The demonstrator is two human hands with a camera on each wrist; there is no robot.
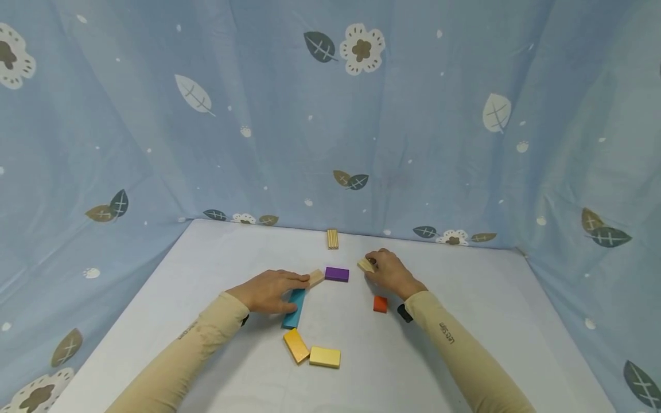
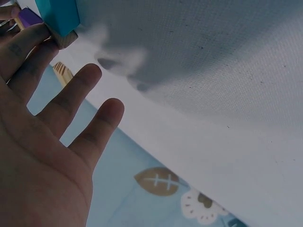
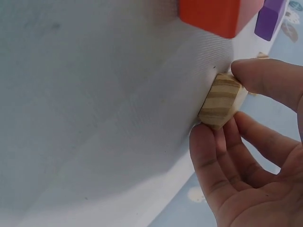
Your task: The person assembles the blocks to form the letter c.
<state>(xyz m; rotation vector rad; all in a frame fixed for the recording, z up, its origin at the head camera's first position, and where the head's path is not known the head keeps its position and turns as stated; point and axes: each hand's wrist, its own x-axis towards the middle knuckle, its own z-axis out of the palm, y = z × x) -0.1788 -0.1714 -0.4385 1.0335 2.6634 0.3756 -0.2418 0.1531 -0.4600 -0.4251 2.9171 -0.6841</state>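
Note:
My right hand (image 1: 391, 272) pinches a plain wooden block (image 3: 220, 100) between thumb and fingers, low over the white table. My left hand (image 1: 271, 291) has its fingers stretched out; the fingertips touch another plain wooden block (image 1: 315, 277), and the thumb lies over the teal block (image 1: 296, 312). Against that wooden block's right end stands a purple block (image 1: 337, 274). An orange-red block (image 1: 380, 304) sits just below the right hand in the head view. At the near end of the teal block lie an orange-yellow block (image 1: 296, 346) and a yellow block (image 1: 325, 357), corner to corner.
One striped wooden block (image 1: 333, 239) stands alone near the table's back edge. Blue patterned cloth (image 1: 330, 115) hangs behind and at both sides of the white table (image 1: 413, 367). A small black object (image 1: 405, 313) shows at the right wrist.

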